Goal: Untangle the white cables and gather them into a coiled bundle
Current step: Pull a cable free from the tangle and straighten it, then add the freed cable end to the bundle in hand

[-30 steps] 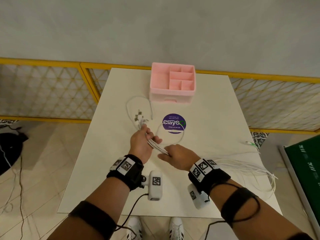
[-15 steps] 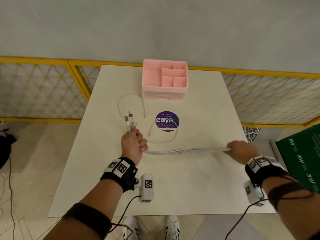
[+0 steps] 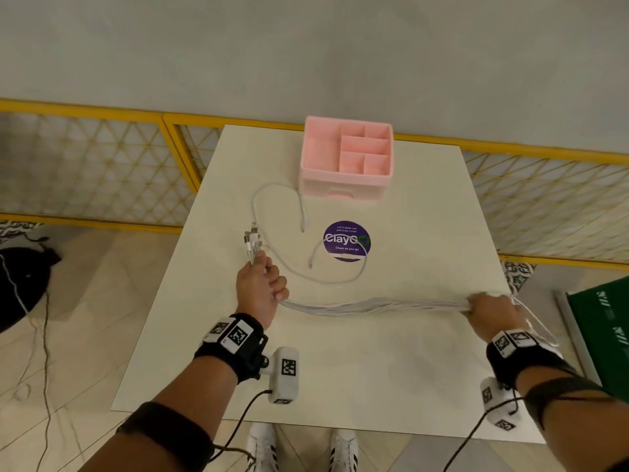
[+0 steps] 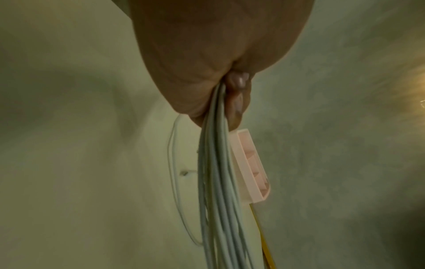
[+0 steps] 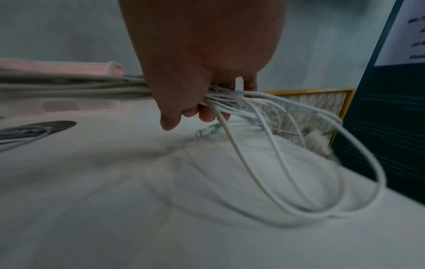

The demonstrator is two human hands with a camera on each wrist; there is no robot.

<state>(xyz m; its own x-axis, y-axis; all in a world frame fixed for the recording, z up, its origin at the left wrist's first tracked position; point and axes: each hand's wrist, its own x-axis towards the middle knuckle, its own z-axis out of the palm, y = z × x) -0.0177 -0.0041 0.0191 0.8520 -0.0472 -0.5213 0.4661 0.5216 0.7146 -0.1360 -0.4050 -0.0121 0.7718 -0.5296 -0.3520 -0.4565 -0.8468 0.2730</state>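
A bundle of several white cables [image 3: 374, 306] stretches across the white table [image 3: 340, 376] between my hands. My left hand [image 3: 263, 289] grips one end, with the cable plugs [image 3: 252, 240] sticking out beyond the fist. My right hand [image 3: 490, 310] grips the bundle near the table's right edge, and the loose ends hang in loops [image 5: 299, 163] past it. Two single white cables [image 3: 272, 195] lie loose on the table beyond the bundle. In the left wrist view the fingers [image 4: 238, 102] curl round the cable bunch [image 4: 214, 182].
A pink compartment organiser [image 3: 347, 161] stands at the far middle of the table, with a purple round sticker [image 3: 346, 241] before it. A yellow mesh fence [image 3: 85, 165] runs behind. A green board [image 3: 606, 335] leans at the right. A black bag [image 3: 23, 281] lies on the floor at left.
My right hand has slid rightwards along the bundle from beside the left hand to the table's right edge, drawing the cables out straight. The left hand stayed put.
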